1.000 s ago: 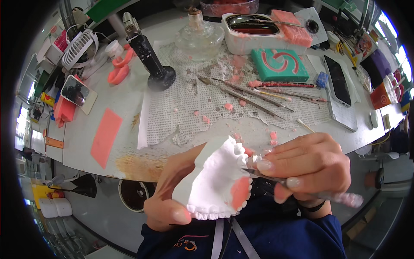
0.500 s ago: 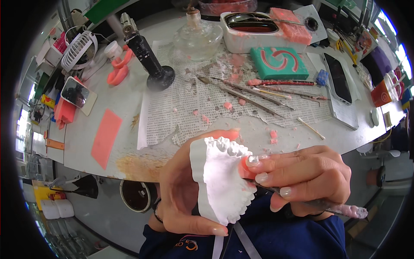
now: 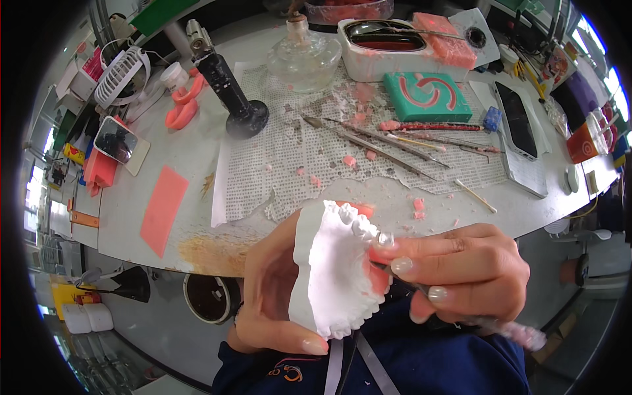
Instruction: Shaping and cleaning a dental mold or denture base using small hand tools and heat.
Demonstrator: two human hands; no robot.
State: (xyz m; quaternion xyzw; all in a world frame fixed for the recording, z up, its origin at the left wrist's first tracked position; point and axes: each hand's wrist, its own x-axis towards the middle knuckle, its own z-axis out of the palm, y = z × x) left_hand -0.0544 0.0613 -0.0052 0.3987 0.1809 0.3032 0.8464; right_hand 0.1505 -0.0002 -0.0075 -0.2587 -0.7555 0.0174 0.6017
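Observation:
Over the front edge of the bench, my left hand (image 3: 266,296) grips a white plaster dental model (image 3: 329,276) at its base, thumb below and fingers behind. The row of teeth faces right. Pink wax (image 3: 378,278) lies against the front of the arch. My right hand (image 3: 480,270) is closed around a slim metal wax carving tool, whose wax-smeared handle (image 3: 523,334) sticks out to the lower right. The tool's dark tip touches or nearly touches the wax; its very end is hidden. The right index and thumb side rest beside the model's teeth.
Metal carvers (image 3: 368,141) and a cotton swab (image 3: 475,195) lie on newspaper with pink wax crumbs. Behind stand a glass spirit lamp (image 3: 304,59), a white wax pot (image 3: 368,62), a green block (image 3: 428,95) and a black torch (image 3: 227,85). A pink wax sheet (image 3: 163,210) lies left.
The plaster model has tilted and shifted slightly up in my left hand. My right fingers have moved a little, and more pink wax shows on the arch. The tool's handle has swung lower.

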